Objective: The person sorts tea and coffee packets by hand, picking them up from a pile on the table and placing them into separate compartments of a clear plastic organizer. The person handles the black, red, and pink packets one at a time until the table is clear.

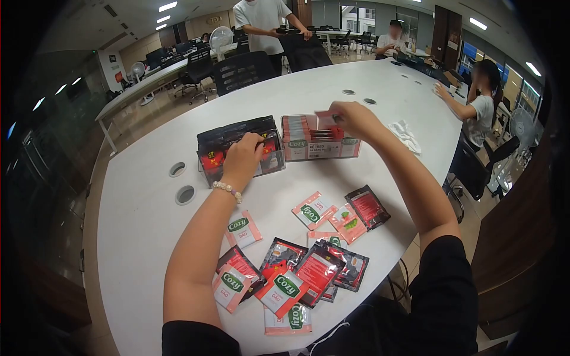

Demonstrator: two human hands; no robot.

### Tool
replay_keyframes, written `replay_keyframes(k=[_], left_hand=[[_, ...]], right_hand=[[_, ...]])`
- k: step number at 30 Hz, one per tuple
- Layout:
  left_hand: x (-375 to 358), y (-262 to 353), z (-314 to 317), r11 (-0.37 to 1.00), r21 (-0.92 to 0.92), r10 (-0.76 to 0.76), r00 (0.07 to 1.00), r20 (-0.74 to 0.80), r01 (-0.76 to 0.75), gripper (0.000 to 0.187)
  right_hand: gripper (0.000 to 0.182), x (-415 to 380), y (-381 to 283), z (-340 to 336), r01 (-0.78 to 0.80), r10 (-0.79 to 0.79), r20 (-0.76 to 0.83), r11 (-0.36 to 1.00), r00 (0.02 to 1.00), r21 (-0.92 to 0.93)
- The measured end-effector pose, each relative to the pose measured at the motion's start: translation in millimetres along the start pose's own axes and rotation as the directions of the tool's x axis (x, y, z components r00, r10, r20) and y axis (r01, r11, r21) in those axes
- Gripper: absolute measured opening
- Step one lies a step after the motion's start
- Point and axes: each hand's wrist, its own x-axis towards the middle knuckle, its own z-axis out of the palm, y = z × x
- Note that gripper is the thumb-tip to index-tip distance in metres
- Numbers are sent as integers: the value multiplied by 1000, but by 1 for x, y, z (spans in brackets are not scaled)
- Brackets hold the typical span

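Clear box (274,161), black sachets (236,129) inside; second box (351,149), pink packets (295,127) inside.

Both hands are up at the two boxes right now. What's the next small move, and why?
I'd probably lower the pink packet into the right box: the right hand has it at that box's open top, and similar pink packets stand inside. The left hand is at the other box, among dark packets.

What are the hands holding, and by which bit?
The right hand pinches a pink packet by one edge. The left hand touches black packets; its grip is hidden.
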Motion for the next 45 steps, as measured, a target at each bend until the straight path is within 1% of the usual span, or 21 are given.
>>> replay_keyframes(k=[3,4,7,10,13,16,17,19,20,23,24,25,27,30,33,34,37,38,41,44,45], left_hand=[[0,0,-1,1000,1,-6,1000,10,6,15],[0,0,-1,1000,1,-2,1000,7,2,15],[0,-1,0,1000,8,1,1000,9,-1,12],[-1,0,1,1000,6,10,1000,5,-10,11],[1,-1,1,1000,14,14,1000,-6,-14,11],[0,-2,2,1000,11,23,1000,-16,-23,12],[0,-3,2,999,8,31,999,-14,-31,13],[1,-4,2,999,13,37,999,-7,-37,13],[0,-4,2,999,15,41,999,-5,-41,13],[-1,-1,1,997,36,64,998,-24,-64,9],[0,-2,1,998,22,57,998,-23,-56,10],[0,-3,2,999,10,52,998,-24,-52,11],[0,-2,1,999,-1,42,999,-23,-42,12],[0,-1,0,999,0,34,999,-19,-34,11],[0,-4,2,998,-7,67,997,-33,-67,10],[1,-5,3,998,-9,68,997,-28,-69,10],[0,-3,2,998,-5,60,998,-26,-60,10],[1,-3,2,998,-10,59,998,-34,-60,10],[0,-2,1,999,6,53,998,-26,-52,9],[0,0,0,998,22,52,998,-19,-51,9],[1,-1,0,999,23,49,999,-18,-49,9]], right_hand=[[21,19,7,23,196,-213,-55,954,975,-228],[17,25,5,27,197,-220,-63,945,973,-259],[14,44,4,38,211,-170,141,905,975,-368],[16,49,1,51,82,64,387,933,920,-349],[20,56,-1,43,-47,151,519,977,841,-208],[33,63,12,42,130,-79,299,979,951,-156],[33,63,15,36,148,-107,268,979,957,-137],[31,70,24,33,224,-172,292,962,941,-155],[21,70,25,34,247,-188,287,951,939,-184],[13,67,21,48,161,-115,220,966,969,-202],[12,59,1,39,69,-1,307,975,952,-212],[13,55,-5,42,115,-26,299,953,954,-281],[14,57,11,67,192,-104,284,933,953,-304],[17,50,2,60,90,-76,105,987,992,-132],[23,51,-17,30,2,-6,201,1000,980,20],[32,54,-15,29,-33,19,321,999,947,39],[41,40,-27,20,-95,73,505,995,860,18],[46,35,-32,19,-80,94,547,996,832,-50],[45,34,-18,36,20,22,462,996,887,-87],[44,29,-22,26,48,-40,301,999,953,-20],[44,29,-25,20,9,-13,370,1000,929,13]])
